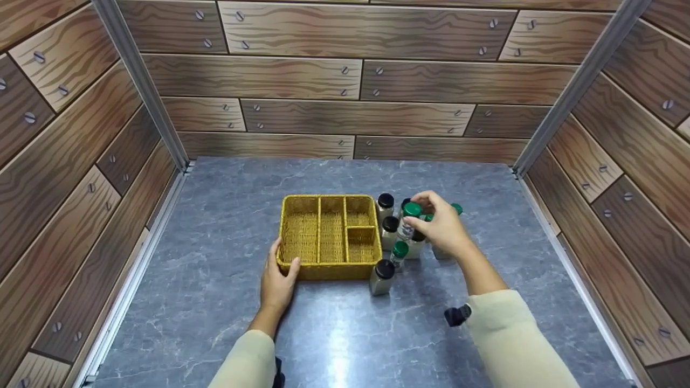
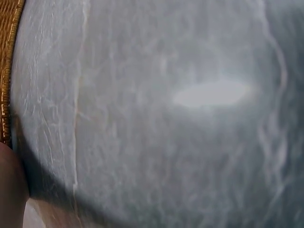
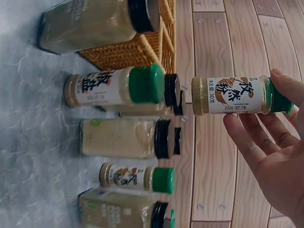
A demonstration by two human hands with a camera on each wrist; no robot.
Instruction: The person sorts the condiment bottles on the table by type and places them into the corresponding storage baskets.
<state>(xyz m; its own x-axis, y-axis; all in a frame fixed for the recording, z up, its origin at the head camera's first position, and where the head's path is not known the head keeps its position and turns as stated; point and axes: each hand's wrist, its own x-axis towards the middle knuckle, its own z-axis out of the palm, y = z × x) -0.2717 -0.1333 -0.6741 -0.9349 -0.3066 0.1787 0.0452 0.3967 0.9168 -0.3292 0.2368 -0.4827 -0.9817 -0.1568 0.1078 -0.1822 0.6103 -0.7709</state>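
Note:
A green-capped spice jar (image 3: 232, 96) with a white label is held in my right hand (image 1: 443, 226). Thumb and fingers pinch it around the cap, and in the right wrist view it hangs clear of the table. My left hand (image 1: 277, 283) grips the front left corner of a yellow woven basket (image 1: 329, 272), the thumb at the front rim and the fingers along the left side. Dividers split the basket into several compartments, with no jars in them. Only part of that hand (image 2: 10, 185) and the basket edge (image 2: 5, 71) show in the left wrist view.
Several spice jars stand close together right of the basket. A black-capped jar (image 1: 382, 277) is nearest the front, beside a small green-capped jar (image 1: 399, 250); another black-capped jar (image 1: 385, 203) stands at the back. Wood-patterned walls (image 1: 356, 81) enclose the grey marbled table (image 1: 215, 215).

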